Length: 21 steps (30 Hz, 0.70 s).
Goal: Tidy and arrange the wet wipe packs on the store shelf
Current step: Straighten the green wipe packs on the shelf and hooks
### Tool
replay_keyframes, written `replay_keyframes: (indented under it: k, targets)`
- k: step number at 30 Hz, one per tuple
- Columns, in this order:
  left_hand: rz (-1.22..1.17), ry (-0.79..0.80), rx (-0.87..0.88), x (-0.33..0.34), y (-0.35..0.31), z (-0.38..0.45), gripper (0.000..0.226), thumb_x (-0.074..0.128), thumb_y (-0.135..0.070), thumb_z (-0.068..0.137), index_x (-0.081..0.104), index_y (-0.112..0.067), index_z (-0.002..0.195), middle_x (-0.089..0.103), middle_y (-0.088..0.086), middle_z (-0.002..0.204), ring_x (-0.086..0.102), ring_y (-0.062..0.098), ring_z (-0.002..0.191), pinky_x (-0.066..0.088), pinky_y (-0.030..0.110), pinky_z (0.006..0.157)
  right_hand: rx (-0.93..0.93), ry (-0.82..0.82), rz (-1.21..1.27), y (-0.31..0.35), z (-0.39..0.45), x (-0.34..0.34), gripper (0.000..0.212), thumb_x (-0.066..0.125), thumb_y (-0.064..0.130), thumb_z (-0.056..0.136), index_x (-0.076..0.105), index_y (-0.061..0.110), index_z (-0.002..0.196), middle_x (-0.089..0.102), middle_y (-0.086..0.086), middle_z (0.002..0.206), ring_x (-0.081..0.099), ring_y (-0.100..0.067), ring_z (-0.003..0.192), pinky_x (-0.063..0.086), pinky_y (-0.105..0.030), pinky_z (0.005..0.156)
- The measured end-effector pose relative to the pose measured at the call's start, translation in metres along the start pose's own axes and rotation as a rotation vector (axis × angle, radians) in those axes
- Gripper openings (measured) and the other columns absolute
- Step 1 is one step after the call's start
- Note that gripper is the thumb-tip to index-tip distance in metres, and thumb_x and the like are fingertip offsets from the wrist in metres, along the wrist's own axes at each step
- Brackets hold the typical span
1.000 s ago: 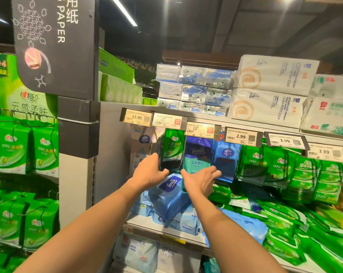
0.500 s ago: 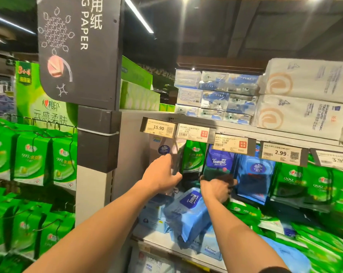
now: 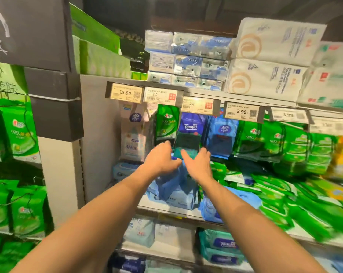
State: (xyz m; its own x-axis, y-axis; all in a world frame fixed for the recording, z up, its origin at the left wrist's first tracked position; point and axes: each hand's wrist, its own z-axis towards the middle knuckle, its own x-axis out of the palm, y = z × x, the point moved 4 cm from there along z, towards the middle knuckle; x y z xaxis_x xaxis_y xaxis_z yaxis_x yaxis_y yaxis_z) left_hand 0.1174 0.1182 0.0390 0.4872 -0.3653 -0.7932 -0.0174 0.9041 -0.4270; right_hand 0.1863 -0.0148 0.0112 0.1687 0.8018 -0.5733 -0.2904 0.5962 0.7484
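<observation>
Both hands reach to the dark blue Tempo pack (image 3: 190,134) hanging under the price tags: the left hand (image 3: 161,158) and right hand (image 3: 198,161) have loosely spread fingers flanking its bottom, gripping nothing. Half a second ago, the left pinched the green pack (image 3: 167,123) beside it while the right was closed below the Tempo pack.

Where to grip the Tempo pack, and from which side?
Take the Tempo pack by its lower end, pinched across its two side edges, coming in from the front. It hangs upright and flat, wedged between the green pack and the blue Vinda pack, so only the lower part is free. The left hand and right hand are already there, both open.
</observation>
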Motion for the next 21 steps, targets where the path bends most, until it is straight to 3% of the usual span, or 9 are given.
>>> replay_keyframes:
  k: [4, 10, 15, 21]
  targets:
    - [-0.038, 0.001, 0.052, 0.029, -0.050, -0.007, 0.044, 0.066, -0.047, 0.081, 0.048, -0.009, 0.095, 0.061, 0.016, 0.101, 0.058, 0.038, 0.097, 0.041, 0.041, 0.077, -0.091, 0.057, -0.109, -0.034, -0.012, -0.049, 0.053, 0.061, 0.048, 0.089, 0.055, 0.004, 0.118, 0.055, -0.017, 0.123, 0.053, -0.034, 0.117, 0.042, -0.039, 0.094]
    - [0.013, 0.077, 0.129, 0.073, -0.137, -0.019, 0.058, 0.070, -0.046, 0.076, 0.046, -0.007, 0.110, 0.051, 0.017, 0.113, 0.051, 0.039, 0.110, 0.042, 0.047, 0.092, -0.067, 0.041, -0.288, -0.110, -0.013, -0.158, 0.068, 0.063, 0.050, 0.088, 0.047, 0.005, 0.137, 0.048, -0.018, 0.134, 0.048, -0.035, 0.126, 0.040, -0.041, 0.105]
    - [0.083, 0.202, 0.140, 0.119, -0.201, -0.027, 0.078, 0.067, -0.055, 0.078, 0.039, -0.006, 0.132, 0.042, 0.018, 0.133, 0.042, 0.039, 0.125, 0.042, 0.049, 0.100, 0.035, 0.160, -0.523, -0.196, -0.021, -0.252, 0.084, 0.060, 0.056, 0.087, 0.030, 0.012, 0.151, 0.032, -0.017, 0.149, 0.035, -0.038, 0.137, 0.035, -0.044, 0.112]
    - [0.149, 0.294, 0.100, 0.177, -0.269, -0.044, 0.073, 0.067, -0.055, 0.077, 0.041, -0.010, 0.129, 0.045, 0.015, 0.130, 0.044, 0.038, 0.123, 0.043, 0.049, 0.099, 0.170, 0.202, -0.612, -0.297, -0.031, -0.342, 0.093, 0.069, 0.055, 0.080, 0.028, 0.012, 0.152, 0.030, -0.018, 0.152, 0.032, -0.039, 0.139, 0.035, -0.048, 0.112]
